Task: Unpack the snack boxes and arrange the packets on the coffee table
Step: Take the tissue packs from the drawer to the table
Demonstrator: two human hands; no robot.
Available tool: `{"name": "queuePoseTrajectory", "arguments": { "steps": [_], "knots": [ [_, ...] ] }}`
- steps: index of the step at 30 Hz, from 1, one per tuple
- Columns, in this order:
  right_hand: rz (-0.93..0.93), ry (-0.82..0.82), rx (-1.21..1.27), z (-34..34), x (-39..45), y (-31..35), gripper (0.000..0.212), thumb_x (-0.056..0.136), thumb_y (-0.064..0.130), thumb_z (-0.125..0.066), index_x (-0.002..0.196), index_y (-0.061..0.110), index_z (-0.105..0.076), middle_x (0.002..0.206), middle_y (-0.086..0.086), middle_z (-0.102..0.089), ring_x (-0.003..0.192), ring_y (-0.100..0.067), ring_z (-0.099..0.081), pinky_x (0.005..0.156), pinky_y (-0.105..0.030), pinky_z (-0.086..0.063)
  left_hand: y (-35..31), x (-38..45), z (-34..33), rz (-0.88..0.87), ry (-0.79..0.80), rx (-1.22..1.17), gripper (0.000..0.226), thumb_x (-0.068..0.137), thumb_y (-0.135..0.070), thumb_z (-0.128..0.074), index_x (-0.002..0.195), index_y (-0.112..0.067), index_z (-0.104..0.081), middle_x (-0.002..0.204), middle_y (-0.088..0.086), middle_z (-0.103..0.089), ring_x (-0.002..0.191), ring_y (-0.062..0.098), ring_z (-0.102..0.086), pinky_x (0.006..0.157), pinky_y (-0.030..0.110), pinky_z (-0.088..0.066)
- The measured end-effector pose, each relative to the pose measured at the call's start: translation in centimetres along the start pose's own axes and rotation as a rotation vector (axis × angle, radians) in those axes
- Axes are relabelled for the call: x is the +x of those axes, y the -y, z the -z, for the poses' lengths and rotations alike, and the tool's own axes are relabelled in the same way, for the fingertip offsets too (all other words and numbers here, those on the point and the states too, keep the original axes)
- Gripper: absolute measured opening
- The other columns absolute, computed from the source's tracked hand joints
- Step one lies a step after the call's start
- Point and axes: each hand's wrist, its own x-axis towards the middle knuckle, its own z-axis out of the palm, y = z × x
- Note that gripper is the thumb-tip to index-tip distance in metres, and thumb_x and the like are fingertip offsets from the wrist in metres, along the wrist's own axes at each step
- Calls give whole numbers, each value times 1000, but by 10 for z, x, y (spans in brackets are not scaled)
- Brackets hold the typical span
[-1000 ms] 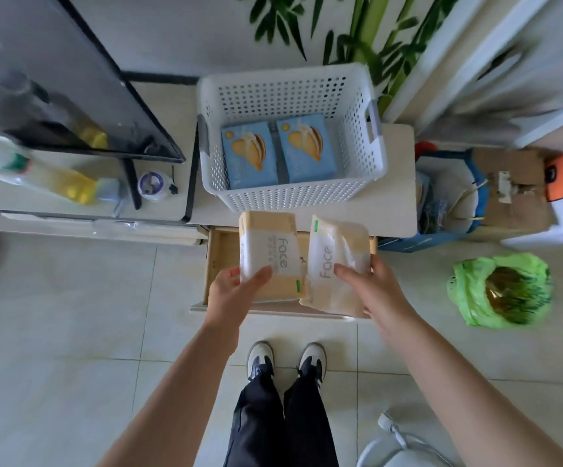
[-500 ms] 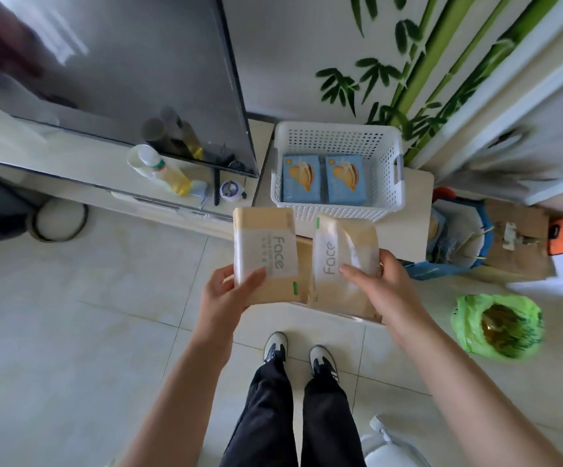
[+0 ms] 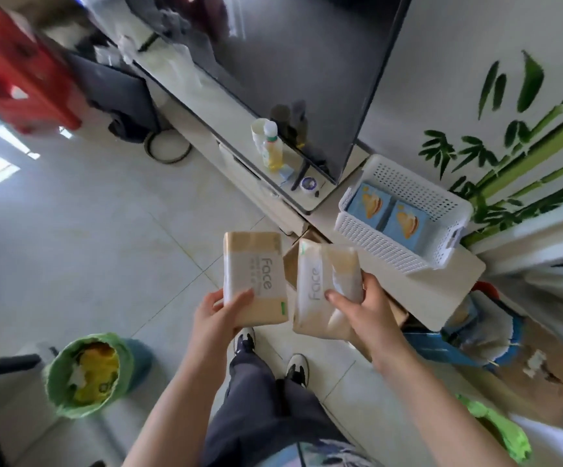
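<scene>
Each hand grips one pack — left hand (image 3: 217, 315) the firm left pack (image 3: 254, 278), right hand (image 3: 362, 313) the slack right pack (image 3: 323, 291) — light, soft, best held mid-body.

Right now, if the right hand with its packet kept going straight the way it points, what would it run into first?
The right hand points up and forward with its packet. First in that line appears to be the open cardboard box, then the white basket on the cabinet. Depth is unclear, so it might pass above the box.
</scene>
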Motion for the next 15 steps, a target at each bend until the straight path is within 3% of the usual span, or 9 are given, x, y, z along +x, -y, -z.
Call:
{"name": "queuePoseTrajectory", "arguments": {
  "steps": [7, 13, 15],
  "knots": [
    [18, 221, -139, -45, -25, 5, 42, 85, 20, -71, 120, 21, -48, 110, 0, -64, 98, -16, -65, 88, -42, -55, 30, -43, 72, -2, -208, -138, 48, 82, -26, -74, 122, -8, -56, 109, 15, -70, 100, 26, -68, 81, 35, -55],
    [27, 452, -229, -105, -48, 16, 40, 89, 17, -67, 123, 17, -47, 112, -2, -64, 97, -14, -65, 62, -19, -54, 49, -79, 128, 6, -379, -337, 47, 84, -24, -72, 124, -7, -54, 111, 14, -69, 102, 26, -66, 86, 37, -55],
    [37, 501, -270, -130, -56, 16, 42, 88, 17, -68, 125, 16, -47, 114, -3, -63, 100, -16, -65, 67, -24, -56, 57, -91, 147, 20, -441, -411, 47, 84, -22, -72, 125, -6, -54, 113, 15, -68, 103, 27, -66, 87, 39, -54]
  ]
}}
